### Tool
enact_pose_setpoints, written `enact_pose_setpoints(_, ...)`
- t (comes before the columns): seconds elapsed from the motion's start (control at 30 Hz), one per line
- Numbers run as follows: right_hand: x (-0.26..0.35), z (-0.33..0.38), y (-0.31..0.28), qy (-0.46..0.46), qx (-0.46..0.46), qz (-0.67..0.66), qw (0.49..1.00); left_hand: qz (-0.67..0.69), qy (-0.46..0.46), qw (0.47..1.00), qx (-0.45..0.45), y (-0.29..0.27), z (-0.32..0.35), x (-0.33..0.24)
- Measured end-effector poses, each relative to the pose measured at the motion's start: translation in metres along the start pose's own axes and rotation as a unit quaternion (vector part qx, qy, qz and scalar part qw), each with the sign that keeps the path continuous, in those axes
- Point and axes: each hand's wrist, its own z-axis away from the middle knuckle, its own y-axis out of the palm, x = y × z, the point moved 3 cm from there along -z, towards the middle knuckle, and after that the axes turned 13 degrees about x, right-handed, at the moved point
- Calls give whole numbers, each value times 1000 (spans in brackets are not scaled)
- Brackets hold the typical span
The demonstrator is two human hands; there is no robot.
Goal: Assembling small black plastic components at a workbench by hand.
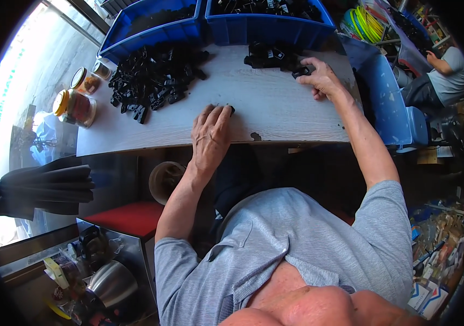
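My left hand [210, 130] rests near the front edge of the pale wooden table [275, 111], fingers closed, with the dark end of a small black part [232, 110] showing at its fingertips. Farther right, my right hand [321, 79] pinches a small black plastic part [303, 70] between thumb and finger. That part is beside a small pile of similar black parts [270, 56] at the back. On the table's left side lies a larger heap of black plastic parts [153, 79]. The exact kind of part is too small to make out.
Blue bins [272, 28] of black parts line the back edge. Jars [74, 107] stand at the left edge. A light-blue bin [395, 103] adjoins the right side; another person [449, 76] sits beyond. Below left are a bucket [164, 182] and a red-topped cabinet [134, 217].
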Motion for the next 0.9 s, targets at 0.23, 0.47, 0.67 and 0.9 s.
enact_pose_setpoints(0.23, -9, 0, -1, 21, 4, 20, 1000, 32, 7, 999, -40, -7, -3, 0)
enact_pose_setpoints(0.47, 0, 24, 41, -9, 109, -36, 993, 144, 47, 984, -99, 8, -47, -25)
enact_pose_setpoints(0.67, 9, 27, 61, -22, 141, 11, 990, 175, 103, 979, 2, 35, -84, -41)
enact_pose_setpoints(0.9, 10, 32, 58, -15, 129, 34, 991, 133, 141, 978, 70, 37, -91, -45)
